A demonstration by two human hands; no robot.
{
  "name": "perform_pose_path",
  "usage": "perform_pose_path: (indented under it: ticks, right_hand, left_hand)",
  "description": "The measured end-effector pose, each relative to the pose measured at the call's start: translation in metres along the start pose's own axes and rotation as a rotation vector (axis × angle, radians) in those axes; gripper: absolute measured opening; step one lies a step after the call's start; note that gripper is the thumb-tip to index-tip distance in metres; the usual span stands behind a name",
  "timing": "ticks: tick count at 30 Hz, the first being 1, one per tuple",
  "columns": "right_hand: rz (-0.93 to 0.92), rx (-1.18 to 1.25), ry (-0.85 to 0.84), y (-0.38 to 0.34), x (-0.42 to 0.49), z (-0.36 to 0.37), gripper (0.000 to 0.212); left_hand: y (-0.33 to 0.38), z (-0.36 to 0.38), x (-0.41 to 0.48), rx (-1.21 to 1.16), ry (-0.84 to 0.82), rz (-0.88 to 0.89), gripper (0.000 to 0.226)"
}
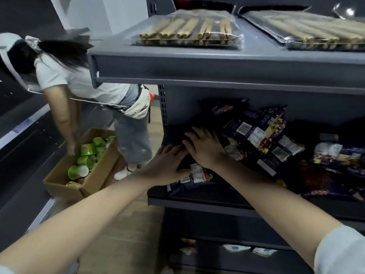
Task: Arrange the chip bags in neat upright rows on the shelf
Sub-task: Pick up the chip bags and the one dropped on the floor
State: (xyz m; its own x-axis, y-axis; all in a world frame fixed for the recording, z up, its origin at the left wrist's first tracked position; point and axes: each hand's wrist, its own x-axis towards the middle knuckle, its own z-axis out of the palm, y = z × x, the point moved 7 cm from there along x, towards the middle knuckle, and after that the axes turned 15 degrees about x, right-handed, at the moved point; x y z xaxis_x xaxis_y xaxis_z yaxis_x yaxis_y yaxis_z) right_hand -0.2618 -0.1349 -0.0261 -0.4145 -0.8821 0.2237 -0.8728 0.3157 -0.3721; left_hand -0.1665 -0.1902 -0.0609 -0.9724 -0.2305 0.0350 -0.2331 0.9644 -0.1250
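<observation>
Head view: both hands, the left hand (167, 165) and right hand (205, 149), lie flat, fingers spread, gripping nothing, pressing dark chip bags (254, 135) on the shelf (197, 202).

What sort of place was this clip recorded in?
Most likely a shop aisle during restocking: grey metal shelving holds packaged snacks, dark chip bags lie jumbled on the middle shelf, and a cardboard box of green cups sits on the floor.

chip bags (256, 139) on shelf (197, 202), box (65, 184) left
</observation>
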Motion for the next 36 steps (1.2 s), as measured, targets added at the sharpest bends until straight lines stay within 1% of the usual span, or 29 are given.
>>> perform_pose_path:
  ticks: [4,7,10,14,17,19,23,27,30,33,34,36]
  right_hand:
    - [-0.038,-0.078,-0.027,0.013,-0.011,0.001,0.048]
    - [-0.064,-0.150,-0.062,0.020,-0.015,0.002,0.058]
    - [-0.060,-0.181,-0.086,0.033,-0.022,0.007,0.050]
    - [-0.043,-0.224,-0.109,0.041,-0.023,0.009,0.060]
    - [-0.052,-0.194,-0.098,0.046,-0.026,0.010,0.052]
    - [-0.059,-0.175,-0.073,0.049,-0.030,0.009,0.052]
    - [-0.046,-0.167,-0.072,0.049,-0.034,0.009,0.064]
    - [-0.031,-0.191,-0.096,0.050,-0.034,0.016,0.068]
    - [-0.023,-0.188,-0.091,0.051,-0.033,0.017,0.067]
    - [-0.024,-0.189,-0.083,0.053,-0.031,0.016,0.067]
    - [-0.026,-0.189,-0.080,0.053,-0.031,0.015,0.067]
    - [-0.033,-0.176,-0.073,0.054,-0.030,0.014,0.066]
  left_hand:
    - [0.005,0.007,0.000,0.015,0.023,0.013,0.074]
    - [0.006,0.007,0.004,-0.018,0.037,-0.001,0.075]
    - [0.012,0.010,0.004,-0.045,0.048,-0.010,0.076]
    - [0.012,0.010,0.003,-0.084,0.072,-0.029,0.083]
    - [0.012,0.013,0.002,-0.101,0.082,-0.029,0.082]
    - [0.012,0.014,0.001,-0.128,0.086,-0.031,0.081]
    - [0.013,0.016,0.000,-0.141,0.101,-0.026,0.079]
    - [0.013,0.020,-0.002,-0.135,0.084,-0.034,0.079]
    - [0.013,0.020,0.000,-0.161,0.024,-0.019,0.077]
    - [0.005,0.010,0.001,-0.275,-0.062,-0.007,0.077]
    - [0.001,0.003,-0.002,-0.301,-0.049,0.003,0.080]
    - [-0.002,-0.010,-0.014,-0.280,0.012,0.057,0.083]
